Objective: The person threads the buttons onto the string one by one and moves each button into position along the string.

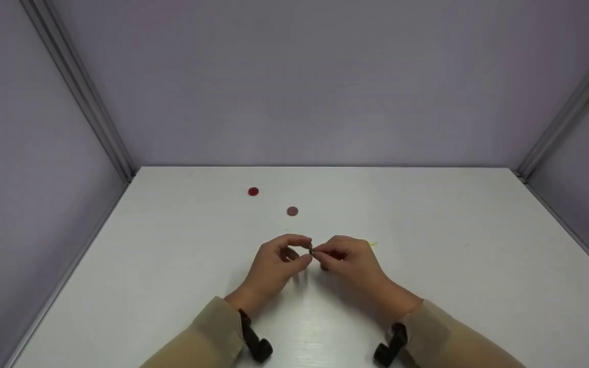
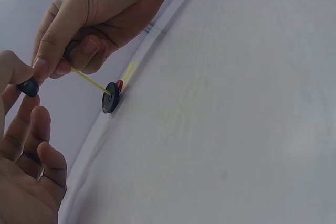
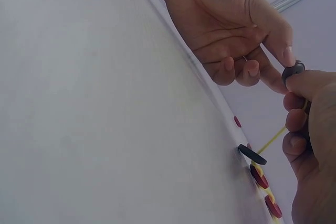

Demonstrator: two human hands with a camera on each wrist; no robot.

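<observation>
Threading small dark round button (image 2: 27, 87) onto thin yellow cord (image 2: 89, 81), mid-step.
Left hand (image 1: 274, 266) pinches the button above the white table (image 1: 427, 230); right hand (image 1: 348, 260) pinches the cord end. Next, probably: align tip with hole. Strung buttons (image 3: 260, 174) trail below.

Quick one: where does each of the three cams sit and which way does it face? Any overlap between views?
Head: high, looking forward and down at the white table; both hands and sleeves show.
Left wrist: low beside the left hand, facing the right hand and yellow cord.
Right wrist: low beside the right hand, facing the left hand's palm.
Shared: all show the dark button pinched between both hands.
</observation>
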